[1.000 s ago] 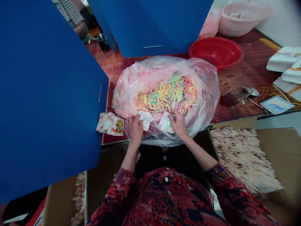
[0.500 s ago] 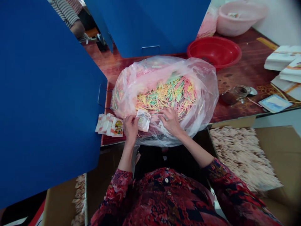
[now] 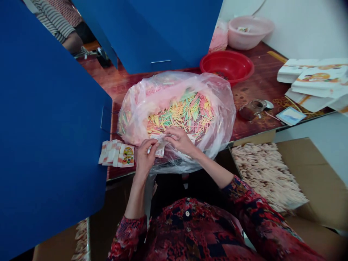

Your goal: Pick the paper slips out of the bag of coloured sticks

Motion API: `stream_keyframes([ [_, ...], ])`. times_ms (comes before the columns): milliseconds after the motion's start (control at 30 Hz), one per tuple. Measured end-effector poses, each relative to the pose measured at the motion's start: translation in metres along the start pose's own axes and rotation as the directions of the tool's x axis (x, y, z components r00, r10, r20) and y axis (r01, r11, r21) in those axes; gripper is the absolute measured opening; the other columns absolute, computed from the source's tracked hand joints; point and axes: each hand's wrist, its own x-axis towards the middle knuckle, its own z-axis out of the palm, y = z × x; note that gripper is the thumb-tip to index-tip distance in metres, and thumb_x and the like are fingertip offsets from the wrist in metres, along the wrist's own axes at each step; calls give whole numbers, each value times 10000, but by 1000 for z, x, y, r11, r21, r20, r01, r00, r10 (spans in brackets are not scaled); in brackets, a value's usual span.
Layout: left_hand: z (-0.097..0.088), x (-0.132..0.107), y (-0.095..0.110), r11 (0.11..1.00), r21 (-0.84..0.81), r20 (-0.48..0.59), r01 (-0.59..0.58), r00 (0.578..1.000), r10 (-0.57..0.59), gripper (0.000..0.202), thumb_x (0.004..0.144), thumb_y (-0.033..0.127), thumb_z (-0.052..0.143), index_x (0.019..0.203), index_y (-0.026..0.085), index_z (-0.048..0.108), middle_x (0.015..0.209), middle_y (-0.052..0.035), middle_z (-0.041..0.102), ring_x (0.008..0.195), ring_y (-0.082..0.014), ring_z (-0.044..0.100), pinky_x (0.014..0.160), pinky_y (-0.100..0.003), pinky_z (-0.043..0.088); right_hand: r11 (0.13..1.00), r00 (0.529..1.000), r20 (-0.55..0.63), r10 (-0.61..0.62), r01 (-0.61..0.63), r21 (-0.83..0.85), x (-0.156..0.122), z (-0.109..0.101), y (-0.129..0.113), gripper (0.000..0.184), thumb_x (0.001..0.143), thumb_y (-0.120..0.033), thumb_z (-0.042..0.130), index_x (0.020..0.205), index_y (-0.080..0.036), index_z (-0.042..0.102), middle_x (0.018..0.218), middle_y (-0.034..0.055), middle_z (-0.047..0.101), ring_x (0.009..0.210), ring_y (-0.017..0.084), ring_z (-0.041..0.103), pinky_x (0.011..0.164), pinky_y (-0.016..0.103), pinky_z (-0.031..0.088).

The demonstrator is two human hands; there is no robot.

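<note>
My left hand (image 3: 145,156) is closed, pinching the left edge of a small printed paper packet (image 3: 160,150). My right hand (image 3: 179,140) is closed too, its fingertips pinched at the packet's upper edge; whether a stick is between them I cannot make out. Both hands are over the near rim of a big clear plastic bag (image 3: 221,112). Thin pink, yellow and green sticks (image 3: 179,114) fill its opening. Another pale packet (image 3: 191,138) shows partly behind my right hand. To the left of my left hand lies an overlapping row of printed packets (image 3: 126,156).
Blue partitions (image 3: 54,127) stand at the left and back. A red basin (image 3: 227,67), a pink basin (image 3: 250,32), a glass jar (image 3: 251,108), a notepad (image 3: 290,116) and stacked printed paper (image 3: 317,78) are on the right. Below sits a carton of packed packets (image 3: 268,174). A person's striped sleeve (image 3: 51,23) shows behind.
My right hand has moved left from beside the packet to its upper edge, meeting my left hand. The left hand still holds the packet. The whole view has shifted.
</note>
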Motion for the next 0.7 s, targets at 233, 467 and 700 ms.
stream_keyframes([
  [233, 30, -4, 11, 893, -248, 212, 376, 920, -329, 286, 810, 439, 740, 883, 166, 693, 758, 12, 644, 684, -123, 556, 655, -236, 452, 999, 998, -46, 32, -30, 44, -13, -10, 3, 287, 956, -312, 603, 696, -210, 535, 694, -17, 533, 707, 150, 488, 724, 301, 374],
  [467, 41, 1, 14, 761, -409, 333, 504, 859, -390, 370, 748, 475, 806, 901, 158, 692, 809, 3, 671, 738, -120, 568, 700, -228, 453, 990, 992, -66, 103, -96, 104, -21, -26, 15, 259, 958, -335, 593, 736, -210, 545, 739, -14, 532, 735, 145, 498, 720, 293, 378],
  [700, 49, 2, 13, 789, -346, 379, 507, 845, -377, 351, 807, 497, 754, 820, 158, 661, 731, 25, 600, 688, -108, 496, 669, -226, 401, 986, 993, -21, 112, -109, 129, -21, -30, 18, 251, 950, -359, 616, 756, -204, 582, 759, -13, 554, 751, 143, 521, 737, 295, 389],
])
